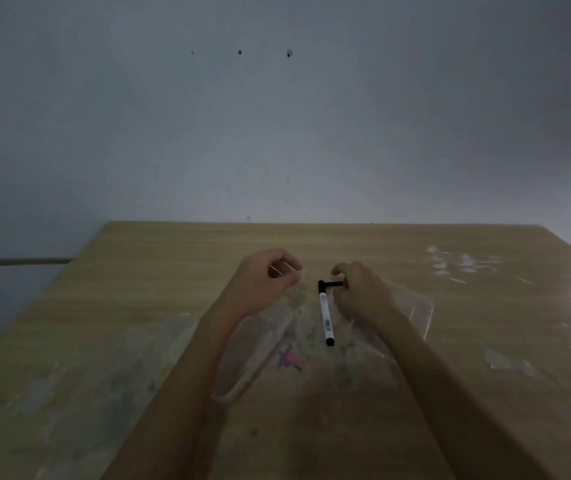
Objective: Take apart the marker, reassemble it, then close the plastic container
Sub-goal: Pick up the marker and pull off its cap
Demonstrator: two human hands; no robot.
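A white marker body (325, 315) with black ends lies on the wooden table (138, 289), pointing away from me. At its far end a short black cap (333, 284) sticks out sideways to the right, pinched by my right hand (360, 292). My left hand (270, 275) hovers just left of the marker with fingers curled and thumb meeting forefinger; nothing shows in it. A clear plastic container lies open under my forearms: one half (242, 375) on the left, the other half (419, 313) on the right.
Pink and blue scribbles (289, 360) mark the table near the marker. White smears (457, 265) cover the far right of the tabletop. A grey wall (277, 116) rises right behind the table's far edge.
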